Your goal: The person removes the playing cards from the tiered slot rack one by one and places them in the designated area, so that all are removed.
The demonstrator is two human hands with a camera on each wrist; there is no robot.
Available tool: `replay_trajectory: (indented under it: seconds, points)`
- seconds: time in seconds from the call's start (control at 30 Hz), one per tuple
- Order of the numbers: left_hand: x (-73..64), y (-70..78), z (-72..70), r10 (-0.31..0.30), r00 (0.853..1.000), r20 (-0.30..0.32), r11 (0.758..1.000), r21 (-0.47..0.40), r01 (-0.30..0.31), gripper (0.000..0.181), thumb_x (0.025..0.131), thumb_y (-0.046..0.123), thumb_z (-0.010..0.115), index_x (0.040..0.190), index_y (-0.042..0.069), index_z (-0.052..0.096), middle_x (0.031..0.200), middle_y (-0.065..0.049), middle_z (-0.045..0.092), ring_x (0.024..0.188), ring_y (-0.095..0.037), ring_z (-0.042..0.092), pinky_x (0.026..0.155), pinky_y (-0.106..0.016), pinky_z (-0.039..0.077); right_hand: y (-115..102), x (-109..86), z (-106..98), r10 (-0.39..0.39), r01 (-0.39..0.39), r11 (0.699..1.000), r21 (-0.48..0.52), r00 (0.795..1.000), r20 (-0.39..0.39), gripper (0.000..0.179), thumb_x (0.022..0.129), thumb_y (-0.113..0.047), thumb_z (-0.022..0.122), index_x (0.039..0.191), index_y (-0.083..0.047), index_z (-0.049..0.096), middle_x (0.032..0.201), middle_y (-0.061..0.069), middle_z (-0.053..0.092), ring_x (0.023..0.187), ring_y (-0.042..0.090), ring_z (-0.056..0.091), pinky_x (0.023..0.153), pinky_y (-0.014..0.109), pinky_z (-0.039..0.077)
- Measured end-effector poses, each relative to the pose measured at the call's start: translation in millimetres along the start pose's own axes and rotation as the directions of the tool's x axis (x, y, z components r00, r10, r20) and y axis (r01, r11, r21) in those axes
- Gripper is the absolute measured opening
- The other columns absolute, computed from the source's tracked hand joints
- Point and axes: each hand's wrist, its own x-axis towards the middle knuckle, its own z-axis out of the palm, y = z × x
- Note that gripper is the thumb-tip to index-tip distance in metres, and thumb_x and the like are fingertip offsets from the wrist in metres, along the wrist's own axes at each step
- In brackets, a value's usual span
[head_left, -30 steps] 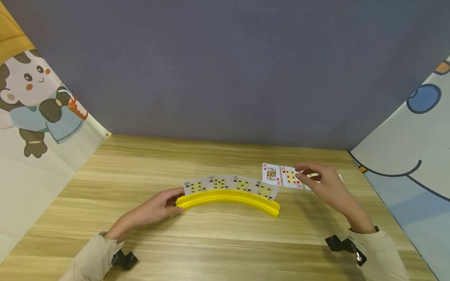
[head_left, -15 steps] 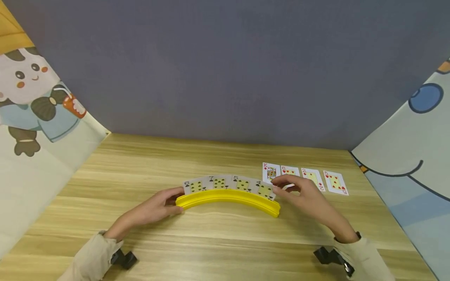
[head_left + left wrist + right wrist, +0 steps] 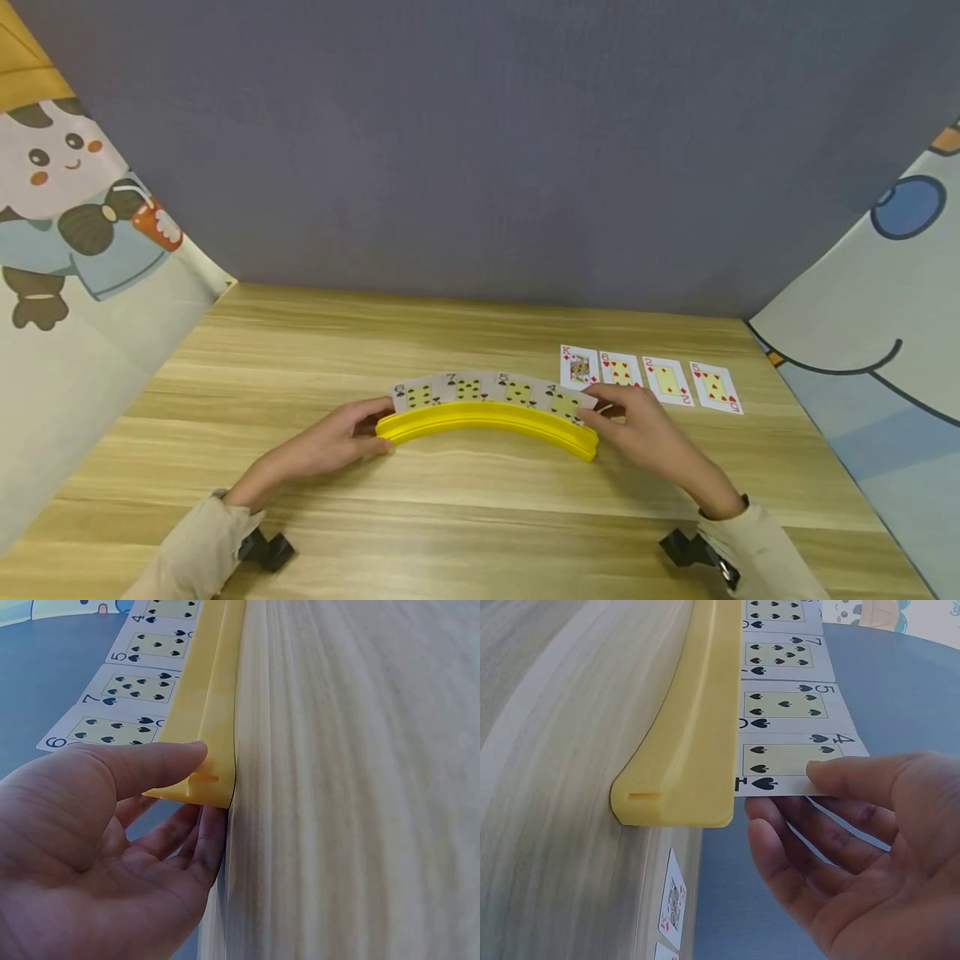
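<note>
A yellow curved card holder (image 3: 480,414) stands on the table with four, five, seven and six of spades upright in its slot. My left hand (image 3: 330,443) grips its left end, thumb on the front face and fingers behind, as the left wrist view shows. At the other end my right hand (image 3: 645,433) pinches the outer edge of the four of spades (image 3: 776,761), the thumb on its face and fingers behind. The seven of spades (image 3: 780,655) and five of spades (image 3: 787,705) stand beside it, slightly fanned.
Behind the right hand lies a row of face-up red cards: a king of diamonds (image 3: 579,367), a hearts card (image 3: 619,370), a two of diamonds (image 3: 667,381) and a five of hearts (image 3: 716,387). A grey wall (image 3: 480,167) closes off the wooden table's (image 3: 337,333) back.
My right hand has come left from above the row of red cards to the four of spades and now pinches its edge. The left hand has stayed on the holder.
</note>
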Motion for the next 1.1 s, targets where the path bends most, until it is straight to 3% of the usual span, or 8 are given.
replay_trajectory:
  seconds: [0.33,0.57,0.77,0.93,1.1]
  points:
    - [3.2,0.0,0.7,-0.003,1.000,0.006,1.000,0.010,0.003,0.048,0.097,0.009,0.064,0.143,0.007,0.050,0.140,-0.016,0.052,0.118,-0.025,0.056,0.099,-0.031,0.049,-2.3,-1.8,0.2,-0.017,0.016,0.998,-0.058,1.000,-0.015,0.014,0.093,-0.007,0.069,0.106,-0.003,0.073,0.094,0.002,0.074,0.081,0.018,0.071,0.073,0.032,0.059]
    - [-0.2,2.1,0.9,-0.010,1.000,-0.005,1.000,0.019,0.010,0.049,0.097,0.010,0.065,0.143,0.007,0.050,0.141,-0.016,0.051,0.120,-0.026,0.055,0.101,-0.033,0.048,-5.4,-1.6,-3.3,-0.028,0.020,0.995,-0.099,0.996,-0.084,0.020,0.091,-0.005,0.071,0.109,0.004,0.072,0.091,0.009,0.074,0.076,0.021,0.071,0.068,0.034,0.060]
    - [-1.7,1.5,0.6,-0.009,1.000,-0.010,1.000,0.028,0.009,0.050,0.097,0.009,0.064,0.144,0.006,0.048,0.142,-0.017,0.051,0.122,-0.027,0.055,0.102,-0.034,0.047,-8.5,-1.5,-9.8,-0.062,0.044,0.990,-0.132,0.989,-0.137,0.003,0.092,-0.006,0.071,0.089,-0.006,0.071,0.083,0.001,0.073,0.075,0.018,0.071,0.069,0.037,0.060]
    - [-2.4,2.2,0.2,-0.007,1.000,-0.007,0.999,0.031,0.007,0.052,0.097,0.010,0.064,0.145,0.005,0.047,0.143,-0.018,0.050,0.124,-0.028,0.054,0.103,-0.034,0.047,-12.9,-2.4,-15.9,-0.064,0.038,0.988,-0.148,0.982,-0.177,0.022,0.093,-0.008,0.070,0.076,-0.016,0.060,0.078,-0.005,0.071,0.076,0.016,0.071,0.070,0.039,0.060]
    - [-2.3,2.0,0.2,-0.002,1.000,-0.007,0.999,0.032,0.002,0.052,0.097,0.010,0.064,0.146,0.005,0.047,0.143,-0.017,0.050,0.124,-0.028,0.054,0.103,-0.035,0.047,-15.8,-4.0,-19.4,-0.065,0.036,0.989,-0.143,0.976,-0.206,0.014,0.090,-0.005,0.072,0.085,-0.010,0.060,0.081,-0.003,0.072,0.076,0.019,0.071,0.068,0.038,0.060]
